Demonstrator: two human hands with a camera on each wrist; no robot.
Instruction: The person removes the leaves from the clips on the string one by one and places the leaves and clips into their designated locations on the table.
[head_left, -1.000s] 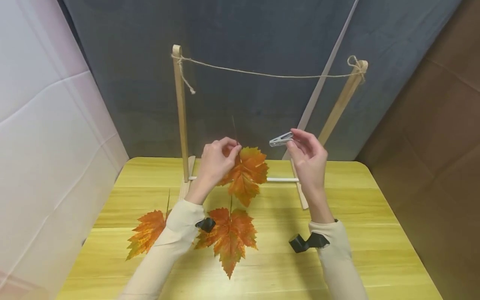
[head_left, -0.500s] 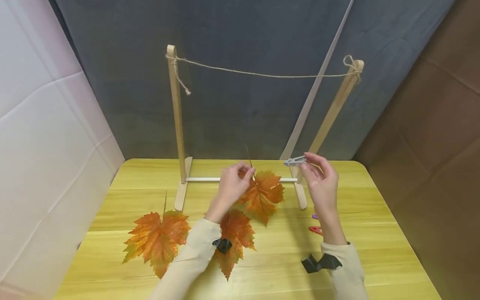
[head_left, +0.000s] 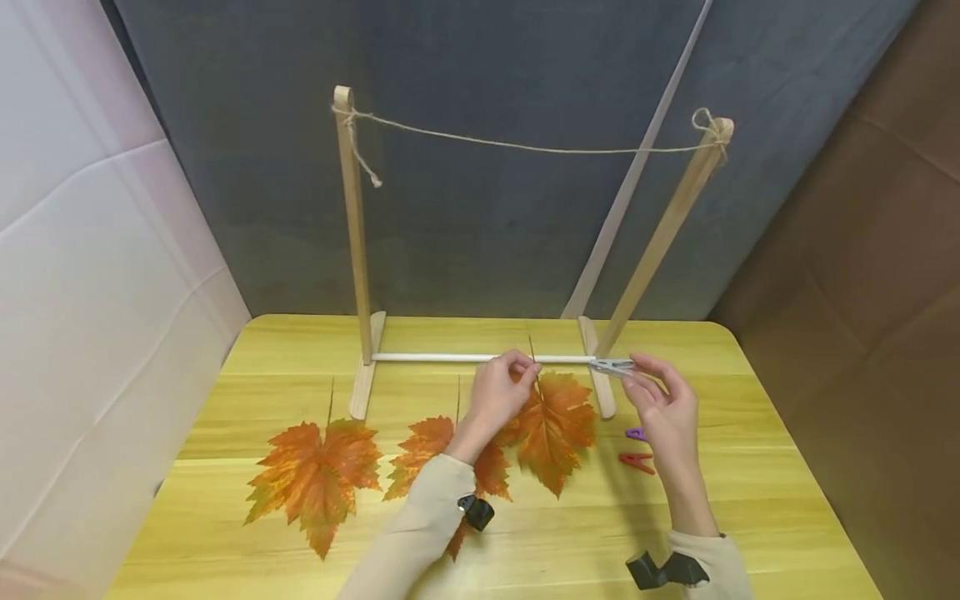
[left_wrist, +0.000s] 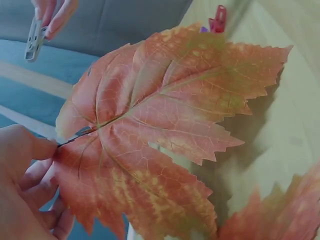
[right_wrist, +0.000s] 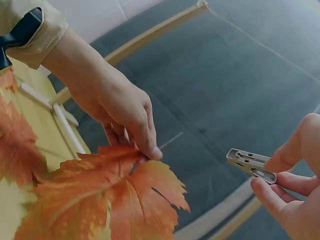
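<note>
My left hand (head_left: 501, 393) pinches the thin stem of an orange maple leaf (head_left: 557, 429), close to where stem and blade meet. In the left wrist view the leaf (left_wrist: 150, 110) spreads out from the thumb and fingertips over the table. To its right, my right hand (head_left: 666, 408) holds a grey clothespin (head_left: 611, 367) between thumb and fingers at one end, its other end pointing left. The right wrist view shows the clothespin (right_wrist: 250, 164) apart from the leaf stem. Two more maple leaves lie on the table: one at the left (head_left: 315, 475), another (head_left: 423, 450) partly hidden under my left forearm.
Behind the hands stands a wooden frame with a left post (head_left: 352, 233), a right post (head_left: 663, 242) and a white crossbar (head_left: 435, 357) low down. Twine (head_left: 525, 148) runs between the post tops. A purple clothespin (head_left: 636, 433) and a red clothespin (head_left: 637, 462) lie near my right wrist.
Both hands have come down and to the right, carrying the leaf and the grey clothespin. The purple and red clothespins and the left leaf have come into fuller view.
</note>
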